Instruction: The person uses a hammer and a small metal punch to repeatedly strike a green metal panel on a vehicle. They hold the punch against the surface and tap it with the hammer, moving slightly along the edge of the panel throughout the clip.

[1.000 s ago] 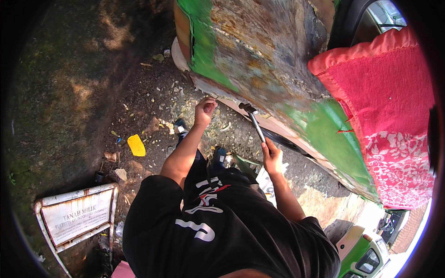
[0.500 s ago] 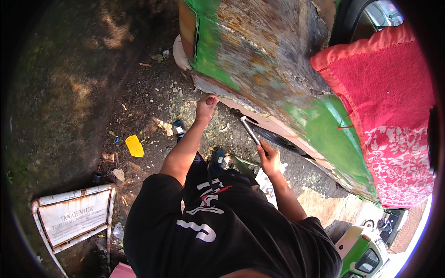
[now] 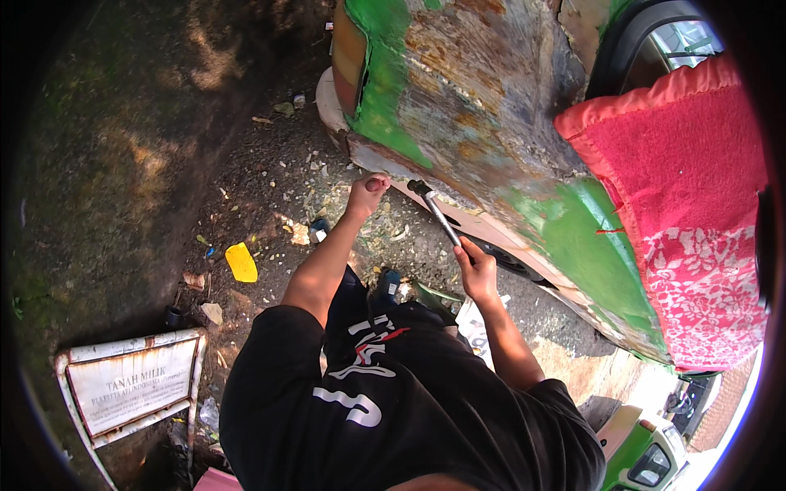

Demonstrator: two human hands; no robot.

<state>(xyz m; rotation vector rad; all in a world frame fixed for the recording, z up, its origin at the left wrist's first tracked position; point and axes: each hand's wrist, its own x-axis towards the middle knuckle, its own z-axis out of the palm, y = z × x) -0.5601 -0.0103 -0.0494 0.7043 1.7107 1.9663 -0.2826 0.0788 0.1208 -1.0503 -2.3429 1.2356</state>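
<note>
the right hand (image 3: 477, 270) is wrapped tight around the handle of a hammer (image 3: 439, 214), fingers curled closed on the grip, and the hammer's dark head sits up against the lower edge of the rusty car body panel (image 3: 483, 106), right where the green paint has flaked down to brown and grey metal. the left hand (image 3: 368, 192) is up at that same lower edge, just to the left of the hammer head, fingers bunched in a loose fist against the panel's rim; whether it pinches anything small there is too fine to tell. both bare forearms reach forward from a black t-shirt (image 3: 393, 409) with white lettering. a red patterned cloth (image 3: 696, 204) hangs over the car body on the right, beside a dark window frame. down on the dirt ground (image 3: 164, 164), paint chips and scraps lie scattered under the panel, with a yellow scrap (image 3: 241, 262) well to the left of the left arm. a rusty framed white sign (image 3: 131, 385) lies flat at the lower left, and the front of a green and white vehicle (image 3: 647, 454) peeks in at the lower right.
</note>
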